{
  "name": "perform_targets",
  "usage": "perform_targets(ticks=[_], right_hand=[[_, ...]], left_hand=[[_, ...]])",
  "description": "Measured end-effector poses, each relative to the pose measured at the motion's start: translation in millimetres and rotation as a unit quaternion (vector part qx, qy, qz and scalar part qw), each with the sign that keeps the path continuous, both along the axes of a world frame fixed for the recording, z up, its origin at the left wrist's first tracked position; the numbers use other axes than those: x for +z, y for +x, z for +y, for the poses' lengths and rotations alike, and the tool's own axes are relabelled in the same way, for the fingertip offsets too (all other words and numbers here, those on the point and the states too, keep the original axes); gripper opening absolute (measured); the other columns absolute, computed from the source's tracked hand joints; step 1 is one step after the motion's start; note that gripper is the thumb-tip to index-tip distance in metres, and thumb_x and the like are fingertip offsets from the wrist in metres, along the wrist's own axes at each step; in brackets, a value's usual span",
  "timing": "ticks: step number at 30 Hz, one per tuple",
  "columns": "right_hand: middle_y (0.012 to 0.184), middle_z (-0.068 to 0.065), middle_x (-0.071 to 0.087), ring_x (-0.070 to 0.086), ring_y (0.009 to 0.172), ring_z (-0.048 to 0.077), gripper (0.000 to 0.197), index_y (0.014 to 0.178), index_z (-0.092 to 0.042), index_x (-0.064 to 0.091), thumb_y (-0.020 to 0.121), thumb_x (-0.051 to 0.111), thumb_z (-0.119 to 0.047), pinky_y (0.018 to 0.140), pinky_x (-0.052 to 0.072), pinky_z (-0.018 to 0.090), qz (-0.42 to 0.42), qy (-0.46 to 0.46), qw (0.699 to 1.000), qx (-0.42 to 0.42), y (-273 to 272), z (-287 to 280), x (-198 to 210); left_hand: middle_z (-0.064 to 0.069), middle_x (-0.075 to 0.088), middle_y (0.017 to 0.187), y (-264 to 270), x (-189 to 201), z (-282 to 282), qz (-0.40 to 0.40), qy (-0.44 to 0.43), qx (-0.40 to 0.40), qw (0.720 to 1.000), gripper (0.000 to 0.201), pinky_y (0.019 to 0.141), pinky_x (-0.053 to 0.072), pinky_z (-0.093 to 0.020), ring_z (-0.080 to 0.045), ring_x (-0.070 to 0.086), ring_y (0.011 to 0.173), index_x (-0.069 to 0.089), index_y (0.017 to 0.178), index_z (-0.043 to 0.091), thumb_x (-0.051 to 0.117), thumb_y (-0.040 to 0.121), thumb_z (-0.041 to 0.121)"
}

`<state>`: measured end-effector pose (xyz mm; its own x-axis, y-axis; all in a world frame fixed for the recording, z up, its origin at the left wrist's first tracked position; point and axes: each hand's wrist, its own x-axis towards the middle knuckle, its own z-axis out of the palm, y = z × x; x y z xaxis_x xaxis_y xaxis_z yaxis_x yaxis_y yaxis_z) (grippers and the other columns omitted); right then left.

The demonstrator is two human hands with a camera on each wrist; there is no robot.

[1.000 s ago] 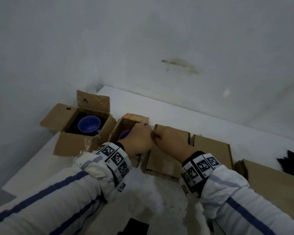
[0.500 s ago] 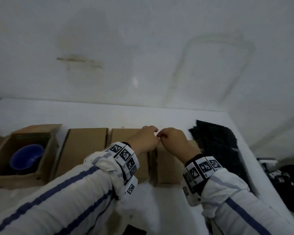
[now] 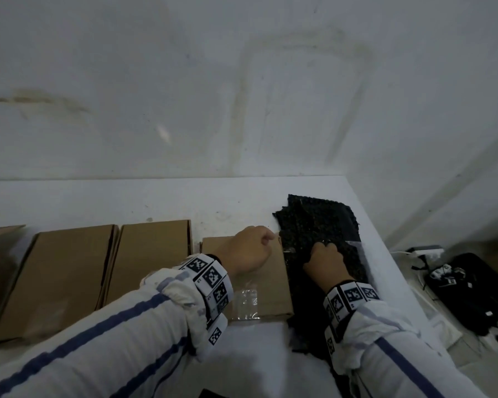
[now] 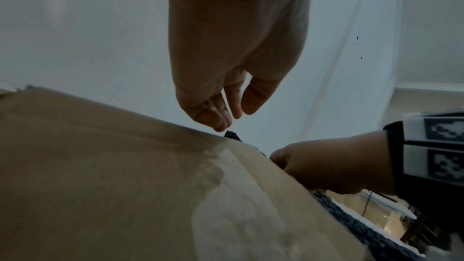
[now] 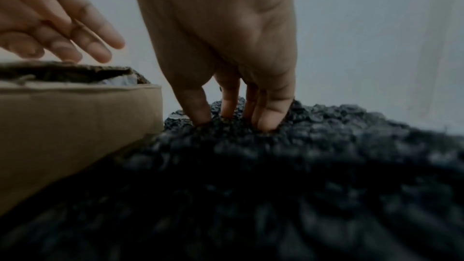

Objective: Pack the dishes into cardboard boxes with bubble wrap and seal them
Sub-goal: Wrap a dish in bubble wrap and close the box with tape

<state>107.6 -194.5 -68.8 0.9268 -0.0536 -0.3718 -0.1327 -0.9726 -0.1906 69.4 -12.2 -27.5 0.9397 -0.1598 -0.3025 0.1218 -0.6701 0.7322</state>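
Observation:
Three shut cardboard boxes stand in a row on the white table point(image 3: 219, 202). My left hand point(image 3: 266, 239) hovers over the far right corner of the rightmost box point(image 3: 268, 285), fingers relaxed and holding nothing; the left wrist view shows its fingertips point(image 4: 220, 124) just above the box top point(image 4: 100, 166). Right of that box lies a pile of black bubble wrap point(image 3: 319, 219). My right hand point(image 3: 322, 248) digs thumb and fingers into the wrap point(image 5: 326, 146) and pinches a fold of it point(image 5: 233, 120). The box point(image 5: 75, 116) has a slightly raised lid flap.
A strip of clear tape point(image 3: 245, 304) sits on the rightmost box's near edge. Two more shut boxes point(image 3: 69, 282) point(image 3: 150, 259) stand to the left. A wall rises behind the table. Past the table's right edge lies a black case with cables point(image 3: 472, 288).
The view has swung right. Both hands left the middle box seam; the left now hovers over the rightmost box and the right has gone down onto the black bubble wrap.

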Motion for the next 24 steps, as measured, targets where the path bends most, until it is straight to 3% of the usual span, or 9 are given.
perform_targets(ticks=[5,7,9,12,15,17,19,21,24], right_hand=[[0.120,0.019,0.050,0.050,0.113,0.036,0.024,0.102,0.001,0.059,0.091,0.040,-0.009,0.090,0.044,0.037,-0.014,-0.023,0.999,0.026,6.9,-5.7,-3.4],[0.094,0.018,0.060,0.060,0.098,0.033,0.023,0.068,-0.004,0.054,0.087,0.042,-0.007,0.071,0.044,0.030,-0.017,0.003,1.000,0.025,11.9,-6.7,8.1],[0.071,0.013,0.054,0.062,0.083,0.031,0.029,0.053,-0.009,0.044,0.082,0.049,-0.010,0.063,0.039,0.028,-0.025,0.033,0.999,0.015,16.1,-2.1,30.4],[0.082,0.013,0.060,0.059,0.083,0.027,0.017,0.069,-0.004,0.061,0.080,0.057,-0.016,0.070,0.045,0.031,-0.052,0.098,0.993,0.034,12.3,18.0,72.4],[0.080,0.008,0.064,0.061,0.082,0.026,0.010,0.070,-0.012,0.061,0.079,0.063,-0.011,0.075,0.050,0.034,-0.039,0.240,0.969,0.054,1.2,46.0,102.9],[0.070,0.006,0.061,0.061,0.075,0.026,0.019,0.065,-0.015,0.058,0.079,0.065,-0.005,0.071,0.050,0.033,-0.019,0.327,0.943,0.060,-7.1,67.4,113.8],[0.068,0.000,0.059,0.058,0.075,0.020,0.025,0.064,-0.019,0.056,0.081,0.068,-0.006,0.070,0.047,0.030,-0.032,0.338,0.936,0.087,-11.9,92.5,114.4],[0.073,-0.001,0.060,0.058,0.079,0.018,0.026,0.064,-0.024,0.055,0.082,0.068,-0.011,0.073,0.047,0.030,-0.056,0.344,0.931,0.106,-20.3,124.6,110.2],[0.087,0.001,0.063,0.060,0.085,0.018,0.020,0.067,-0.026,0.059,0.083,0.067,-0.018,0.075,0.046,0.028,-0.076,0.362,0.917,0.150,-43.3,177.3,107.2]], left_hand=[[-0.011,0.050,0.133,0.7,-6.1,-1.3,-0.004,0.004,-0.002,1.000,0.038,0.098,0.042,-0.031,-0.023,0.051,0.116,0.049,0.132,0.008,0.042,0.095,0.006],[-0.010,0.049,0.132,-0.1,-4.0,-0.8,-0.003,-0.018,0.003,1.000,0.039,0.094,0.044,-0.032,-0.021,0.051,0.112,0.048,0.133,0.010,0.044,0.094,0.006],[-0.007,0.045,0.135,-3.2,2.3,-1.5,-0.003,-0.062,0.003,0.998,0.046,0.081,0.046,-0.028,-0.018,0.052,0.101,0.042,0.137,0.016,0.050,0.092,0.008],[0.000,0.033,0.143,-9.8,15.8,-4.5,-0.032,-0.147,-0.001,0.989,0.066,0.065,0.044,-0.013,-0.009,0.058,0.083,0.029,0.145,0.027,0.062,0.089,0.016],[0.008,0.041,0.131,-15.9,29.4,0.1,-0.052,-0.218,0.023,0.974,0.070,0.065,0.047,-0.008,0.002,0.059,0.082,0.030,0.144,0.021,0.068,0.086,0.015],[0.008,0.053,0.121,-18.9,33.6,13.7,-0.072,-0.207,0.065,0.974,0.057,0.071,0.047,-0.011,-0.006,0.062,0.088,0.043,0.135,0.017,0.069,0.084,0.018],[0.007,0.061,0.105,-23.4,34.2,36.4,-0.089,-0.158,0.113,0.977,0.037,0.070,0.045,-0.016,-0.011,0.060,0.091,0.056,0.119,0.017,0.068,0.084,0.022],[0.005,0.063,0.090,-33.3,34.1,65.3,-0.086,-0.143,0.159,0.973,0.020,0.066,0.048,-0.022,-0.012,0.060,0.082,0.060,0.103,0.016,0.064,0.085,0.022],[-0.008,0.066,0.088,-56.0,36.8,112.7,-0.074,-0.165,0.212,0.960,0.009,0.073,0.056,-0.043,-0.025,0.066,0.080,0.057,0.090,0.009,0.058,0.082,0.014]])
